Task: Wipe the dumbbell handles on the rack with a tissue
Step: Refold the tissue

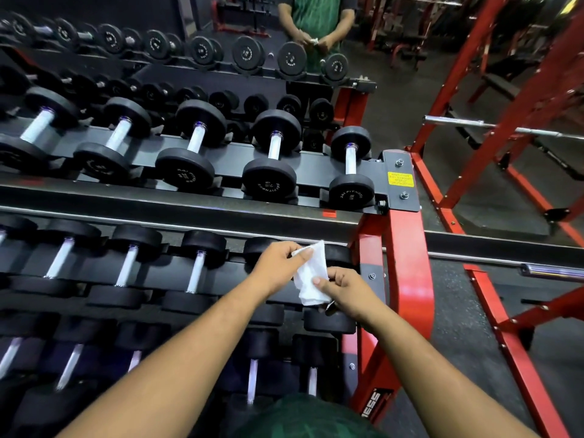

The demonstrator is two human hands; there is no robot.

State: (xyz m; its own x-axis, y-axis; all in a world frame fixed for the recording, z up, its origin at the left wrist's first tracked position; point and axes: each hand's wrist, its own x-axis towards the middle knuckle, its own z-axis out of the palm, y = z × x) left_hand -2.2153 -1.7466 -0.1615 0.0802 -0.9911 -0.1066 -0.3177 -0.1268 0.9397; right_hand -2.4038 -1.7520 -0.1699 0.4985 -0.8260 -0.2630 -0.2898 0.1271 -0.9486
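Observation:
A white tissue (pixel 311 273) is held between both hands above the right end of the rack's middle shelf. My left hand (pixel 278 263) pinches its upper edge with thumb and fingers. My right hand (pixel 343 287) pinches its lower right part. Black dumbbells with silver handles fill the rack (pixel 407 279): the top shelf holds a rightmost dumbbell (pixel 350 167), the middle shelf one with a bare handle (pixel 196 273). The rightmost middle-shelf dumbbell (pixel 330 320) lies under my hands, its handle hidden by the tissue and fingers.
A mirror behind the rack reflects a person in a green shirt (pixel 316 17) holding a tissue. Red frames (pixel 493 99) and a chrome barbell (pixel 493 126) stand to the right. Dark rubber floor (pixel 458 311) lies right of the rack's red upright.

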